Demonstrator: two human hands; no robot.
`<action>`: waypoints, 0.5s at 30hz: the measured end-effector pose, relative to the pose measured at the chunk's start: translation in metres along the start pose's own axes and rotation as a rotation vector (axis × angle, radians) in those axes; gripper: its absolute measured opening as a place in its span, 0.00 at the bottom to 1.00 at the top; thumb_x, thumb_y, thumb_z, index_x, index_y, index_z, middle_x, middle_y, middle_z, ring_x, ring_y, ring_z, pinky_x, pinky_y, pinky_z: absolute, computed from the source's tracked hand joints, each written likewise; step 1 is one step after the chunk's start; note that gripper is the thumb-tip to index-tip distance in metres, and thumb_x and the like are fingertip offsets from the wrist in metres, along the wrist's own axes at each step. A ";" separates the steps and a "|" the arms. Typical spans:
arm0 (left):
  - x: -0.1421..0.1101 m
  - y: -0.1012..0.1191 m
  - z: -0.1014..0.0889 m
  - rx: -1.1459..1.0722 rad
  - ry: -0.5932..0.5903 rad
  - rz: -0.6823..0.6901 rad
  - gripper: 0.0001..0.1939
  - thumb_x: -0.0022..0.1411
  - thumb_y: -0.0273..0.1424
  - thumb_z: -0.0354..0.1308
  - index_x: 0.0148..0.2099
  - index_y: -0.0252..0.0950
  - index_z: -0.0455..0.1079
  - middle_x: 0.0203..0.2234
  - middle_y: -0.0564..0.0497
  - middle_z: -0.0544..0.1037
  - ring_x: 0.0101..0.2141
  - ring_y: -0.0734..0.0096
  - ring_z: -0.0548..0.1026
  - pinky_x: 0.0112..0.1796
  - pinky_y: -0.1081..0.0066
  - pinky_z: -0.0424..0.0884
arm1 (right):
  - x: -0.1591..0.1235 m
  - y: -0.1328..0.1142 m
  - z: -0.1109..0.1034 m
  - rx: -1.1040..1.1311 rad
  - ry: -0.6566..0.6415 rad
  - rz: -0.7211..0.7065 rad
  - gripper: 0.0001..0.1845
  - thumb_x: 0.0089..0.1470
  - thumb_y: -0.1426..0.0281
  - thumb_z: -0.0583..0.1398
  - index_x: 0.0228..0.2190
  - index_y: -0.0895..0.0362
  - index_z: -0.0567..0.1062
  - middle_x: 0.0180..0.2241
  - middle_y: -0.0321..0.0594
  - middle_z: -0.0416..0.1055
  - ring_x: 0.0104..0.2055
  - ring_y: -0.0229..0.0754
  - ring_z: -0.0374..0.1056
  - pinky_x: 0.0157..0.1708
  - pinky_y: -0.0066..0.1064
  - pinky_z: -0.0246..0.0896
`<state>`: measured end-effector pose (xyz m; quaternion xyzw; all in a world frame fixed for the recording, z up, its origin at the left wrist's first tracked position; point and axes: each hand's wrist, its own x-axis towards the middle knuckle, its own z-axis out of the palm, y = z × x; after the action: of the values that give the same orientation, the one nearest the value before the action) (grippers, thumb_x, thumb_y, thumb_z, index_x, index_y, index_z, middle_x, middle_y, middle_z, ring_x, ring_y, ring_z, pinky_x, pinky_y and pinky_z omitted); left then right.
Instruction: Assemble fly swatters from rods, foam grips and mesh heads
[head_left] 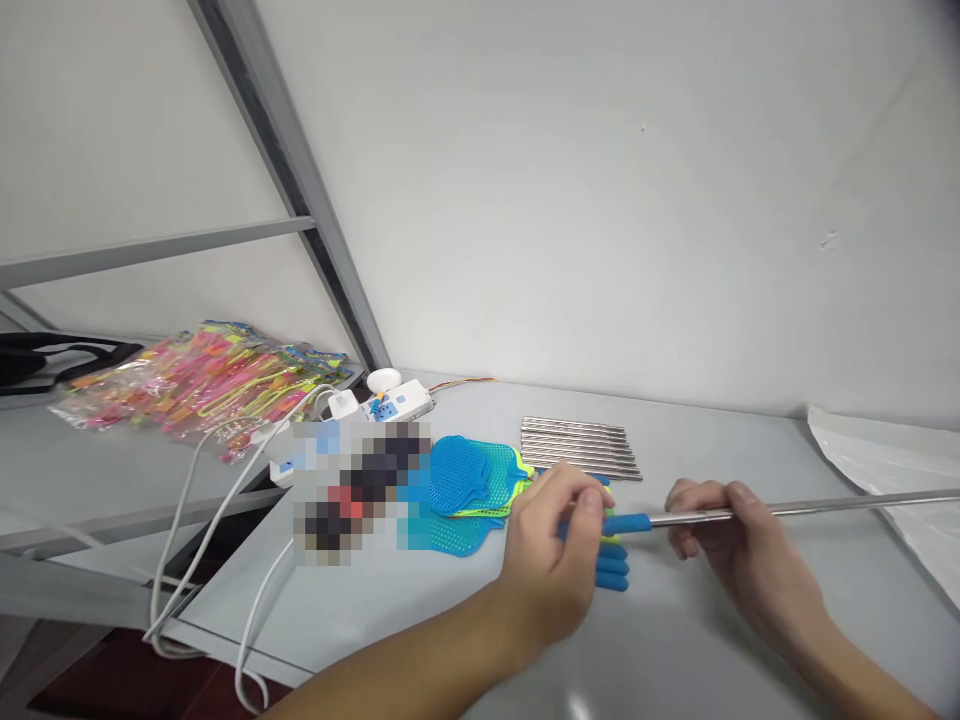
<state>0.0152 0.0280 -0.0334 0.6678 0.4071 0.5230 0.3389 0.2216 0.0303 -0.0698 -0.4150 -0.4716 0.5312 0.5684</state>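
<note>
Closed fingers of my left hand (551,550) wrap round the blue plastic neck (628,523) of a fly swatter. Its other end is hidden by the hand. A thin metal rod (840,506) meets the neck's right end and runs off to the right edge. My right hand (750,545) pinches this rod between thumb and fingers, a short way from the blue neck. Left of my left hand lies a pile of perforated swatter heads (457,475), blue, teal and yellow-green. Several blue neck ends (612,580) of the pile stick out beneath and beyond that hand.
Several metal rods (577,448) lie side by side behind my hands. A white power strip (397,403) with cables stands at the back left, near a pixelated patch. Bagged colourful goods (217,385) cover the left surface. White plastic sheeting (885,450) lies right, before the wall.
</note>
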 end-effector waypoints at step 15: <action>0.015 -0.009 -0.001 0.247 -0.213 -0.070 0.13 0.68 0.39 0.49 0.34 0.38 0.66 0.21 0.56 0.71 0.24 0.74 0.68 0.27 0.73 0.63 | 0.010 -0.029 -0.011 0.095 0.230 -0.025 0.27 0.61 0.51 0.49 0.35 0.55 0.81 0.21 0.37 0.60 0.24 0.39 0.57 0.26 0.32 0.57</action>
<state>0.0144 0.0454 -0.0349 0.7415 0.4530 0.3831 0.3134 0.2381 0.0377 -0.0433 -0.4401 -0.3825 0.4948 0.6444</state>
